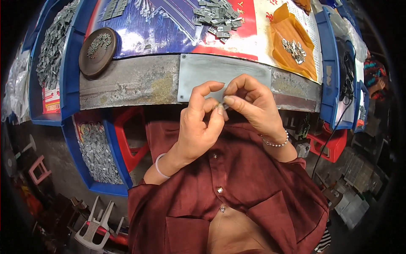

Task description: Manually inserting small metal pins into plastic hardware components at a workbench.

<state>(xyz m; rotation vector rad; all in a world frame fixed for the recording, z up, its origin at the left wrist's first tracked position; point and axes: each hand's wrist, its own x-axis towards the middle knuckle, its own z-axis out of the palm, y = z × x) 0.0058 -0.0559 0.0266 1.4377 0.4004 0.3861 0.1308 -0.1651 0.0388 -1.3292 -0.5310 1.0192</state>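
My left hand (198, 122) and my right hand (257, 103) meet over the near edge of a grey metal plate (201, 74). The fingertips of both are pinched together around something tiny. Only a pale sliver of it shows between thumb and finger, so its kind stays hidden. Beyond the plate lies a pile of small grey rectangular metal pieces (215, 17). A round brown dish (86, 61) at the left carries many tiny metallic bits (99, 44). At the right, small shiny metal parts (294, 51) rest on a crumpled orange sheet (281, 27).
Blue bins full of grey metal pieces stand at the left, one on the bench (69, 80) and one lower (119, 169). Another blue bin (330, 63) borders the right, with a black cable (338, 120) hanging down. Red stools (332, 146) sit below the worn bench edge (127, 86).
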